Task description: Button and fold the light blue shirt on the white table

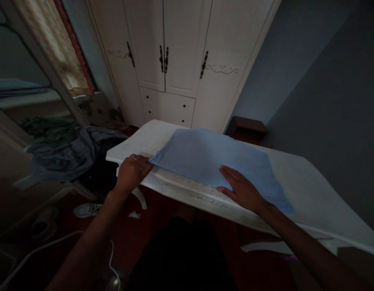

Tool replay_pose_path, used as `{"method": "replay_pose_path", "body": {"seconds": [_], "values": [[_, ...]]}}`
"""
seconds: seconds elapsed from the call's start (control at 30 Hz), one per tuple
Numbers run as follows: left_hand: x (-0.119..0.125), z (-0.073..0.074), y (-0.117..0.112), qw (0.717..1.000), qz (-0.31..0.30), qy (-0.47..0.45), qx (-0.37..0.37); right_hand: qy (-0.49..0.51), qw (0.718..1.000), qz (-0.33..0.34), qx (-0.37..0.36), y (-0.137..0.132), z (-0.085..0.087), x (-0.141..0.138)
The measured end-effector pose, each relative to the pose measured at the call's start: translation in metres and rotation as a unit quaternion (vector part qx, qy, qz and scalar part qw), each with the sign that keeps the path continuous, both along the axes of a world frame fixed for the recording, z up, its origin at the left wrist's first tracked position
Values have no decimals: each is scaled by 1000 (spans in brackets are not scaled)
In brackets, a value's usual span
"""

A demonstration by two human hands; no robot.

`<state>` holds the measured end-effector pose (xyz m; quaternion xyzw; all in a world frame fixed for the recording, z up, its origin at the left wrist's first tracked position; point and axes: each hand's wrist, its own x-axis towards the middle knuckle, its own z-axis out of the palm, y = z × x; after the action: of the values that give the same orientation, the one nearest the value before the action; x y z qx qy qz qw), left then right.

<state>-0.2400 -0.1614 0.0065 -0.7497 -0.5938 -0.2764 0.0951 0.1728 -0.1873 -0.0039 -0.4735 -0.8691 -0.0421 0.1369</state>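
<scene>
A light-blue cloth (202, 155) lies spread nearly flat across a white table (299, 178); whether it is a garment I cannot tell. At its near left corner, my left hand (134, 171) has its fingers closed on the fabric edge, with a ring on one finger. My right hand (241, 188) rests palm down on the cloth near the front edge, fingers stretched out and thumb apart.
A white wardrobe (177, 44) with dark handles stands behind the table. Heaped clothes (66, 149) lie at the left, below a mirror (20, 68). A shoe (87, 209) and a white cable (38, 248) are on the red floor. A brown box-like piece (247, 125) stands behind right.
</scene>
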Motion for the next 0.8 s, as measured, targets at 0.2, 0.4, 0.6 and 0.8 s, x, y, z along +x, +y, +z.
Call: {"method": "replay_pose_path", "body": {"seconds": [0.2,0.4,0.6,0.8], "values": [[1,-3,-3,999,-17,-10,-28,0,1000,3,2,0,-1,1],[9,-15,-8,989,16,-147,-21,-7,1000,10,9,1,-2,2],[4,-16,-4,967,-18,-253,-38,-2,1000,7,5,1,-3,2],[-17,-6,8,938,-67,-314,-130,-2,1000,9,4,2,-4,3]]}}
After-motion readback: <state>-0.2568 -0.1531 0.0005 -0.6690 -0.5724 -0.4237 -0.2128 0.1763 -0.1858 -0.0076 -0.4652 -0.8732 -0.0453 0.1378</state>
